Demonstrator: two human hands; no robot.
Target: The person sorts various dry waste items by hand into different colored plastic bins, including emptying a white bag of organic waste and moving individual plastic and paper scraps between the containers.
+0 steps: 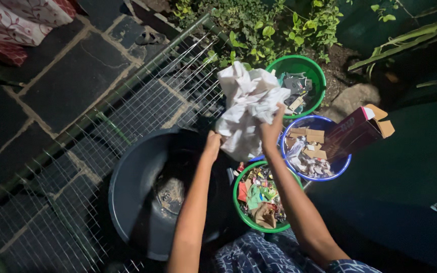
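Fingers (278,114) of the right hand (270,130) are curling closed over the lower right portion of a crumpled white sheet of paper or plastic (249,106), pinching its folds. The left hand (212,143) is gripping the sheet's lower left edge; its fingers are lying behind the material, so their exact closure is not visible. The sheet is hanging bunched between both hands, its long axis running roughly from the near-left hand up and away toward the far green bucket (314,71). It is being held in the air above the gap between the large grey tub (132,192) and the blue-rimmed bucket (342,167).

Both forearms are extending forward from the bottom edge of the view, wrists raised, the left arm crossing over the tub's rim.

A near green bucket (244,212) of mixed coloured scraps is sitting below the right forearm. A brown cardboard box (357,129) is leaning at the blue-rimmed bucket's far side. A wire mesh panel (77,167) is lying across dark stone paving (72,76). Leafy plants (259,25) are growing beyond the buckets.
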